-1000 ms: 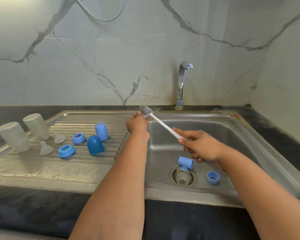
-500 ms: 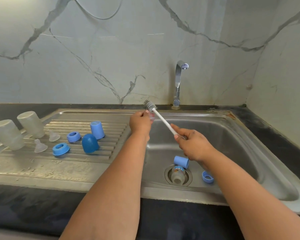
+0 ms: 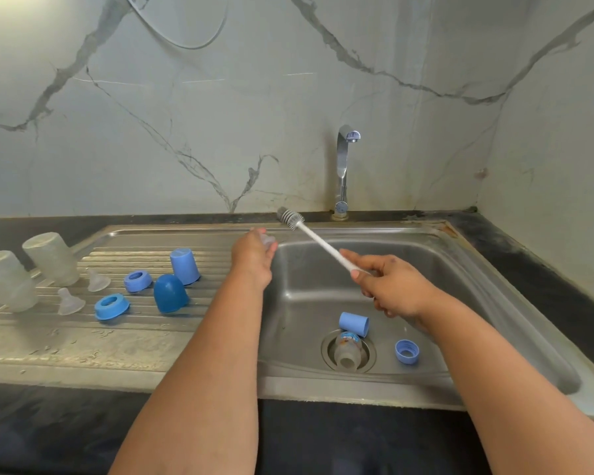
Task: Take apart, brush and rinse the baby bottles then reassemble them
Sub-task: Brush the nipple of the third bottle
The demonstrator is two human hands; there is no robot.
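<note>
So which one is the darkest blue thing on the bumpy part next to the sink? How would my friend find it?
Start at the steel sink and look to its left, at the ridged draining board. Among the blue parts there stands the dark blue dome cap, just in front of a paler blue cap. It alone is rounded on top and deep blue; its neighbours are lighter, flat-topped or ring-shaped.

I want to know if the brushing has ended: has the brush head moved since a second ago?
Yes. The brush head has drawn away from the left hand, toward the faucet.
</note>
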